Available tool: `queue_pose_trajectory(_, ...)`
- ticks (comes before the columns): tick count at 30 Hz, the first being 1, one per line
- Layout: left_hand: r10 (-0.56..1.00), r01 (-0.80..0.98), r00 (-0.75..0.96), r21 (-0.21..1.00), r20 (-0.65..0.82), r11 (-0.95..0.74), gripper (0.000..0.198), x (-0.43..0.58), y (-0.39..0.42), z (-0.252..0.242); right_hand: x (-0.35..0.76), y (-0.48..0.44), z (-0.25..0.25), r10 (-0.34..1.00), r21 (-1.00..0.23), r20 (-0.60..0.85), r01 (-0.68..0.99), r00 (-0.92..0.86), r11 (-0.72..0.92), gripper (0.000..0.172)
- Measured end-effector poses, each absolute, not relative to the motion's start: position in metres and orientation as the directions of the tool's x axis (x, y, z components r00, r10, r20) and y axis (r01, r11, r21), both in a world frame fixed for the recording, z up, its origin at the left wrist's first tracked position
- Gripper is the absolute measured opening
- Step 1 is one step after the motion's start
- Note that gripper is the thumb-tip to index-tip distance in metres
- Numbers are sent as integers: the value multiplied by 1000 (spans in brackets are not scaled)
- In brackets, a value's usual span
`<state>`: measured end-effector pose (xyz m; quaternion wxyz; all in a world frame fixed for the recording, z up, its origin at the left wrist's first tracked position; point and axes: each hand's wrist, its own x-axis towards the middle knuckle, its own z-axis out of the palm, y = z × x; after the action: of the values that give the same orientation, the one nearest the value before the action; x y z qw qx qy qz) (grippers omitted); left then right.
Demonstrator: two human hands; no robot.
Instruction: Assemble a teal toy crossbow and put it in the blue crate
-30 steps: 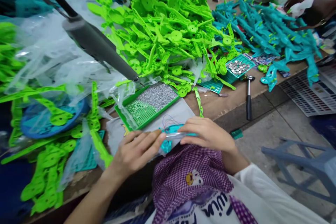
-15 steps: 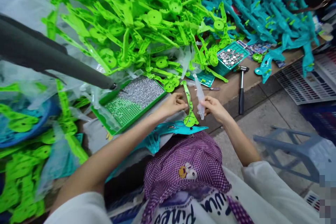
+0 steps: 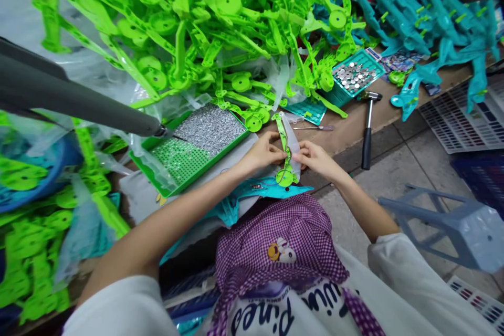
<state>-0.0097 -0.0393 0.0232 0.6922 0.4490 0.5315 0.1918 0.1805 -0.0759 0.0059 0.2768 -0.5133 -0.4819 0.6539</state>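
Screwdriver (image 3: 144, 122) tip over green tray (image 3: 207, 164). Right of tray: left hand (image 3: 263, 151), fingertips pinching green piece (image 3: 289, 166) at its left edge. Teal part (image 3: 271, 189) lies to the person's side of tray. Clear strip (image 3: 292, 142), also right of tray, sits along green piece's right side; right hand (image 3: 313, 157), farthest from tray, pinches it thumb to finger. Best handling, likely: brace with left, match edges before pressing, don't trap the thin wire-like loop at the disc. Green piece's long axis runs away from the person, leaning slightly trayward; narrow end points away, disc toward apron (image 3: 275, 231).
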Motion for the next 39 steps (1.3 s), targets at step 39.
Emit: queue_pose_trajectory(39,841,184,374,920,-391,346,117,-3,-47,1,149,-28,16,895,-390,130,808,-427,442,47)
